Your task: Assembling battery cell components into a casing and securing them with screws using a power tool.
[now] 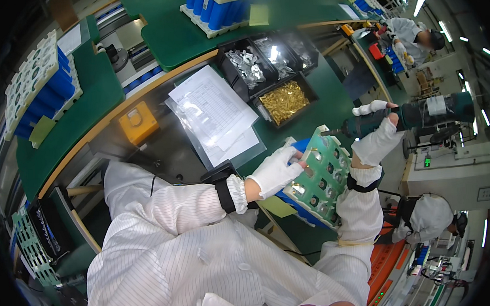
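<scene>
A battery pack with a green top plate and blue cells stands tilted before me, metal contacts showing in the plate's round holes. My left hand, in a white glove with bare fingertips, rests at the plate's left edge. Its fingertips are drawn together; anything between them is too small to make out. My right hand, gloved the same way, is wrapped round a dark green electric screwdriver. The tool lies nearly level, its bit pointing left at the plate's far corner. Whether the bit touches the plate I cannot tell.
Beyond the pack stand a black bin of brass fasteners and black bins of silver metal parts. Papers lie left of them, near a yellow box. More battery packs stand on green surfaces. Another person works at far right.
</scene>
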The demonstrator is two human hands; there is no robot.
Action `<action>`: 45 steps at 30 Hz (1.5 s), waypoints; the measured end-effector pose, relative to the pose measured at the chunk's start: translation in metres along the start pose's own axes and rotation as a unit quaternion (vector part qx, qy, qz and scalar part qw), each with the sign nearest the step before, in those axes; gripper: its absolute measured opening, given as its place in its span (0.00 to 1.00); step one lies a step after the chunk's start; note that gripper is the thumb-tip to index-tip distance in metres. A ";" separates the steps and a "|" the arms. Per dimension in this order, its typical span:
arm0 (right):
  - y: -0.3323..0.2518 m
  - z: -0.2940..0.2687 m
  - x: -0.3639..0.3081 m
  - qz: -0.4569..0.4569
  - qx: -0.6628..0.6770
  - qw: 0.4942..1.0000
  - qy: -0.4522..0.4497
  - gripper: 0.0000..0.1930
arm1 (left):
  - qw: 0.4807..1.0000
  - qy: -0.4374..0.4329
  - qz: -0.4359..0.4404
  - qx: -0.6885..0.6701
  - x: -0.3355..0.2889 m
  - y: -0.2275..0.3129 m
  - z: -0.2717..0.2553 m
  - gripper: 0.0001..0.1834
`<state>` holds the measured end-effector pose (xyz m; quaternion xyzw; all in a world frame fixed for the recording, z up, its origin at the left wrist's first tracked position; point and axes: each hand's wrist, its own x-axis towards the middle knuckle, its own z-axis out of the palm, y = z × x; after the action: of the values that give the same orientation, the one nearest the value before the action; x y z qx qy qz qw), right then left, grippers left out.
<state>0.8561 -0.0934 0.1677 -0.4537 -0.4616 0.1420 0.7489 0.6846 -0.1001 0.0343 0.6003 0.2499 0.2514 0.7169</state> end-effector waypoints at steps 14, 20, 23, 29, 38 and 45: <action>0.009 -0.016 0.004 0.072 0.121 0.986 -0.088 0.35 | 0.998 0.033 0.055 0.020 0.002 -0.004 0.002 0.20; 0.008 -0.016 0.004 0.041 0.062 0.994 -0.079 0.31 | 0.999 0.025 0.042 0.014 0.001 -0.001 0.001 0.20; 0.005 -0.014 0.002 0.037 0.060 0.994 -0.077 0.31 | 0.998 0.025 0.046 0.016 0.002 -0.002 0.001 0.20; 0.004 -0.015 0.003 0.041 0.057 0.995 -0.066 0.32 | 0.999 0.017 0.038 0.019 0.001 0.001 0.000 0.20; 0.008 -0.018 0.005 0.040 0.077 0.993 -0.077 0.33 | 0.999 0.015 0.041 0.018 0.001 0.000 0.000 0.20; -0.018 -0.024 -0.003 0.072 0.159 0.977 -0.119 0.26 | 1.000 -0.009 0.001 0.007 0.000 0.003 -0.003 0.18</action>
<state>0.8707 -0.1184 0.1771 -0.3406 -0.4851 0.3202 0.7390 0.6826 -0.0971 0.0367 0.6078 0.2445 0.2448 0.7147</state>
